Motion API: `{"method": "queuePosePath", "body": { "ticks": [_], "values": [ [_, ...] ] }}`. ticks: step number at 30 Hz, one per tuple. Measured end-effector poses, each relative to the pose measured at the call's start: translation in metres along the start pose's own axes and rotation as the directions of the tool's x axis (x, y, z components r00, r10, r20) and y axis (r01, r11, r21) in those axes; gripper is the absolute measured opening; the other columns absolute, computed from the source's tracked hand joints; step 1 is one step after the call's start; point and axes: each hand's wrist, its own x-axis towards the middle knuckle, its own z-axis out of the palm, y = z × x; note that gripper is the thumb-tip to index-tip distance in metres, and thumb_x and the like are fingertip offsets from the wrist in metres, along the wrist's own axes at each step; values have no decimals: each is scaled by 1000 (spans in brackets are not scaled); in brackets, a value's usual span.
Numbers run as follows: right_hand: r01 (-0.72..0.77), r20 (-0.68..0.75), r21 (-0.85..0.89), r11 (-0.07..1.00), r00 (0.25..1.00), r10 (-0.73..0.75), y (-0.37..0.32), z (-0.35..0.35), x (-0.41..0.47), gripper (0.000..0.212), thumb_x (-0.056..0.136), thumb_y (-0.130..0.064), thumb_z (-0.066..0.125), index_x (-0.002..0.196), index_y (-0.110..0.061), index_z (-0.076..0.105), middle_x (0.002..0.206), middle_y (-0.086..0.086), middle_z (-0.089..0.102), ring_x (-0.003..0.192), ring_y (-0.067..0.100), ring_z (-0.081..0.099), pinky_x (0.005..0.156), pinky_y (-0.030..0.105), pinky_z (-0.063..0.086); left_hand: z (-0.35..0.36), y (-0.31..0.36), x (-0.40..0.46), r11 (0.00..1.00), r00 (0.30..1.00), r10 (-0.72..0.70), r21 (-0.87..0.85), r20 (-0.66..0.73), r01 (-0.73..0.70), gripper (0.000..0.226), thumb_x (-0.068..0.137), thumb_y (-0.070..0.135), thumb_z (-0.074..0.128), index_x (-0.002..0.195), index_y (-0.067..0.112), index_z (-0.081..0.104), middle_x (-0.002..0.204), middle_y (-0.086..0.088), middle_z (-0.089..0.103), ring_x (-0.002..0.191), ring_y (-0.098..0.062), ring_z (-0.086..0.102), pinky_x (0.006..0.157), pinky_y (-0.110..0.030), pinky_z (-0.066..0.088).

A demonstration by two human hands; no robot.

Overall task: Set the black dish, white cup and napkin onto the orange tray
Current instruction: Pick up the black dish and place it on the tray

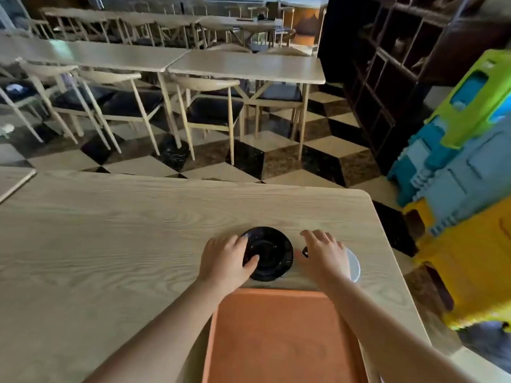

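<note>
A round black dish [272, 252] lies on the wooden table just beyond the orange tray [282, 338], which is bare. My left hand [225, 261] grips the dish's left rim, thumb on top. My right hand [325, 254] hovers palm down to the right of the dish, fingers spread. It covers most of a white round object [355, 265], the cup or its rim; only a white edge shows. A small dark piece [305, 252] peeks out by the thumb. No napkin is visible.
The wooden table [110, 244] ends close on the right, its rounded corner at the far right. Stacked green, blue and yellow plastic stools [470, 189] stand beside it. Further tables and chairs [210, 106] fill the room beyond.
</note>
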Motion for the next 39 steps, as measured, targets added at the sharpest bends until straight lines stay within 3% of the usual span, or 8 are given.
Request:
{"method": "queuePosePath", "body": {
  "ticks": [15,19,22,26,29,32,35,39],
  "values": [
    [30,185,-61,998,983,-18,12,92,88,34,81,-30,57,112,-17,51,112,5,61,110,26,50,90,37,37,111,-44,39,982,973,-177,85,149,166,37,78,48,55,97,17,54,91,-1,62,88,-23,59,68,-33,43],
    [53,222,-77,996,975,-35,9,91,92,30,82,-25,61,108,-12,52,112,8,59,111,28,48,89,37,39,110,-44,39,970,955,-237,-15,178,244,33,78,45,59,96,18,56,90,-1,59,87,-23,58,61,-30,39],
    [17,257,-28,999,966,-9,5,91,93,27,83,-17,62,105,-6,51,113,12,57,109,31,49,75,36,41,105,-39,38,940,923,-283,-118,260,321,29,78,34,62,103,19,56,95,-2,63,90,-25,60,69,-33,46],
    [-19,249,18,1000,969,14,1,91,94,18,82,-2,55,99,-3,53,108,16,58,96,35,57,65,32,38,98,-36,35,767,865,-345,-422,365,484,23,72,2,58,93,12,60,81,-10,70,78,-32,65,71,-44,54],
    [-21,204,60,998,979,8,-1,88,94,22,78,4,50,98,-3,55,104,18,60,92,36,58,63,31,39,89,-41,27,644,844,-358,-548,400,534,41,75,-9,50,77,32,55,68,-13,67,56,-29,67,58,-48,57],
    [14,161,161,987,986,-40,-5,81,91,30,75,5,49,101,-5,60,102,19,64,93,37,58,70,35,46,76,-48,17,525,817,-400,-627,415,576,51,77,-12,48,111,23,62,59,-1,59,53,-27,67,61,-50,58],
    [33,106,307,951,992,-69,-9,72,76,39,74,2,52,108,-12,63,98,14,69,92,34,60,72,33,46,59,-54,3,449,788,-423,-651,447,611,57,79,-10,50,126,23,52,70,-1,59,48,-15,63,54,-30,59],
    [9,82,472,881,995,-54,-10,64,36,39,75,-2,57,109,-21,63,85,4,67,77,26,58,66,26,37,39,-57,-31,308,737,-485,-697,471,648,33,82,-6,58,111,9,57,88,-5,64,48,-8,63,48,-18,53]
  ]
}}
